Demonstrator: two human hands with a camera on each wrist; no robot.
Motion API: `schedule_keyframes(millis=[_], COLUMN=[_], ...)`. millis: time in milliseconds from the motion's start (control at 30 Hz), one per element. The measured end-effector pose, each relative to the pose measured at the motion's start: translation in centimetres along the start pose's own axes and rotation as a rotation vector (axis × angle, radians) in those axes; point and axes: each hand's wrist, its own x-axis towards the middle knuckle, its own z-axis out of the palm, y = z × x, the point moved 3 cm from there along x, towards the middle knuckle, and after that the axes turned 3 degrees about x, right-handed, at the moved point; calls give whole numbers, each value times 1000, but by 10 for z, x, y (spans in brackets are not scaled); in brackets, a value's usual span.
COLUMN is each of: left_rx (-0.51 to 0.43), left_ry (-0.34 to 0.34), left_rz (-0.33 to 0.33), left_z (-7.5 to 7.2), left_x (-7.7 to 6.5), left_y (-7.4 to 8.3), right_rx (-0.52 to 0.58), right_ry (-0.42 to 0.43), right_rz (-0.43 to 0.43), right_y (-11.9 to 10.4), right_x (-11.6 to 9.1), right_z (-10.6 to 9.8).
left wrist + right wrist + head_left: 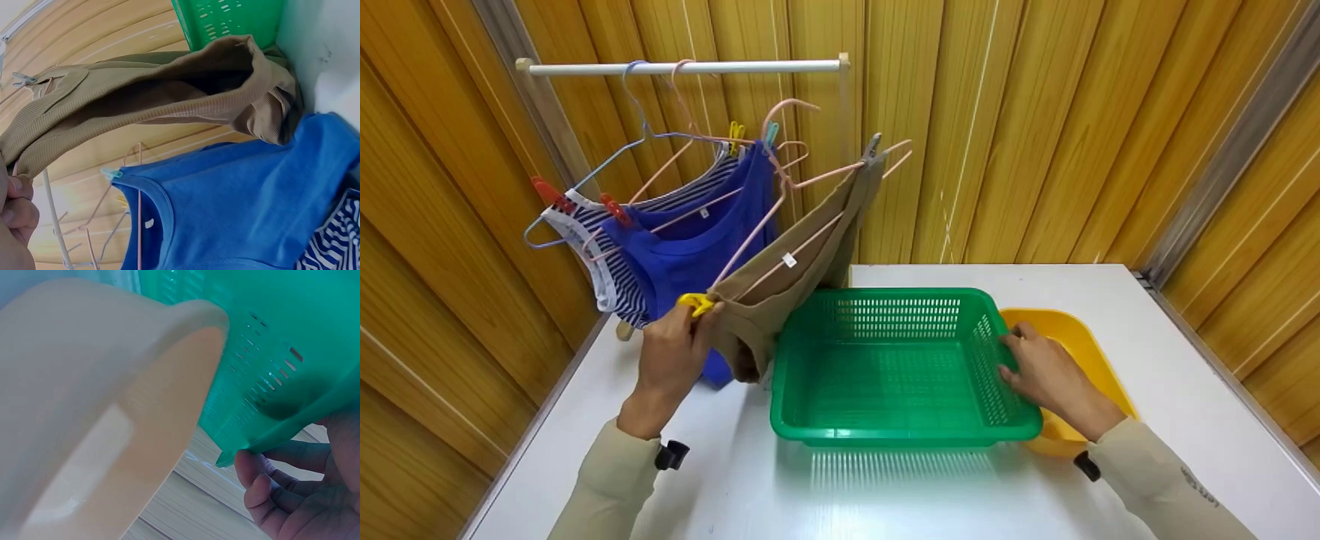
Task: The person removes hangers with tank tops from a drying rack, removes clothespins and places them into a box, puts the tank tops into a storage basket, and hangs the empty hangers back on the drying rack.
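Observation:
In the head view my left hand [671, 349] pinches one shoulder of a brown ribbed tank top [810, 247], right by a yellow clothespin [696, 303]. The top hangs slanted on a pink hanger [750, 236], whose hook is off the rail; a grey clothespin [873, 146] clips its other shoulder. My right hand [1050, 371] grips the right rim of a green plastic basket [904, 433], with nothing inside it. The right wrist view shows fingers [260, 490] bent at the basket rim [281, 433]. The top's lower part overlaps the basket's left side.
A white rail [735, 67] at the back left carries a blue top [682, 262] and a striped top [622, 300] on hangers with clothespins. A yellow basin [1084, 345] stands under and right of the basket on the white table [720, 480]. Wood-patterned panels [1035, 150] enclose the table.

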Motion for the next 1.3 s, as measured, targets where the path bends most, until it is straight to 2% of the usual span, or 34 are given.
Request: schedule_keyframes(millis=[167,567,700,900,1033,1300], left_rx=[-31,-116,-149,-198,-238,-314], left_ry=[-29,17,13,-99,-179,-344], left_rz=[-4,47,62,34,-6,-34], left_z=[5,14,17,26,32,48], left_x=[8,34,39,39,35,29], left_y=[7,30,40,48,47,44], right_rx=[13,30,25,31,27,31], right_ry=[-7,-15,-11,-14,-16,-27], right_rz=[9,19,18,22,21,37], right_y=[0,0,0,-1,-1,1], right_x=[0,-1,-1,0,0,0], right_z=[0,1,1,1,1,0])
